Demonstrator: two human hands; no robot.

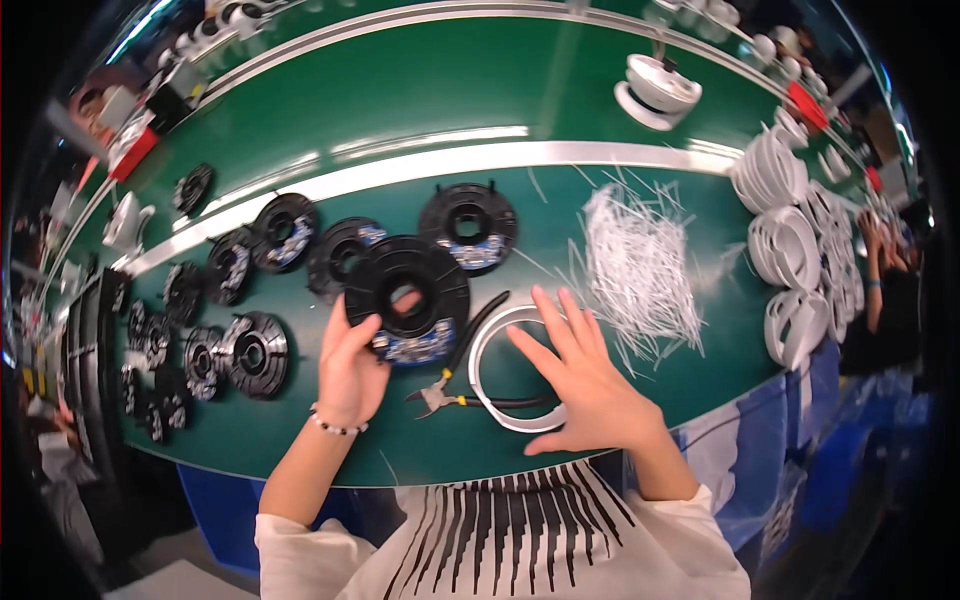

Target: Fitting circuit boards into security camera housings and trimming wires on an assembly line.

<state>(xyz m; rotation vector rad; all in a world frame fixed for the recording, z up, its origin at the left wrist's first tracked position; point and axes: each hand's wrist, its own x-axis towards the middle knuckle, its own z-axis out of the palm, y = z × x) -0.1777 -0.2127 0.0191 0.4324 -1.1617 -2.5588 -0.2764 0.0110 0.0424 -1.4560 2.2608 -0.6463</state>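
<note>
My left hand [352, 365] grips a round black plastic housing [437, 270] by its left edge. The housing has a hole in its centre and a blue circuit board along its near side. With fingers spread, my right hand [590, 385] is over a white ring [476, 365] lying on the green table; whether it touches the ring I cannot tell. A pair of cutting pliers [433, 396] with black handles and yellow marks lies between my hands. One handle passes beneath the ring, and the jaws point left.
Several similar black housings [468, 222] stand on the left and middle of the table [400, 440]. A heap of thin white strips [640, 270] lies right of centre. Stacked white rings [785, 255] line the right edge. Beyond a pale strip sits a white domed fixture [660, 88].
</note>
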